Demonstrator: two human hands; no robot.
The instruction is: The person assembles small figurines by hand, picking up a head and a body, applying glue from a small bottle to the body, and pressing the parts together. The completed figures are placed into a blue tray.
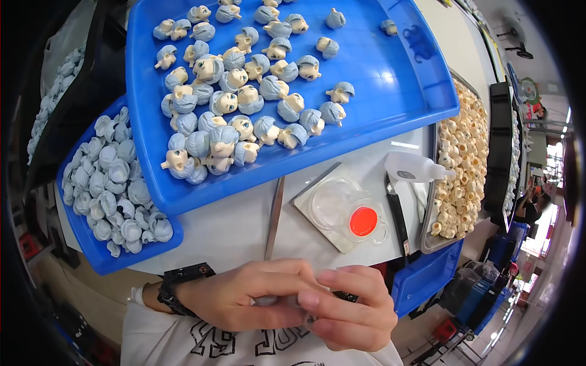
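Apparently, a small grey-blue piece [265, 301] is being pinched between the curled left hand [247, 288] and half-curled right hand [357, 305], low before the shirt [159, 335], its shape being hidden by fingers [310, 299]. Through uneven squeezing, it might be getting dropped. Forward reach is being blocked by the blue tray [390, 73] of doll heads [223, 102]; the tabletop [220, 235] is being crowded by a metal strip [275, 216], black-handled tool [399, 219] and white bottle [409, 168].

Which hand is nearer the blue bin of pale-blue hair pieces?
Left. The left hand is below and right of the blue bin; the right hand is farther right.
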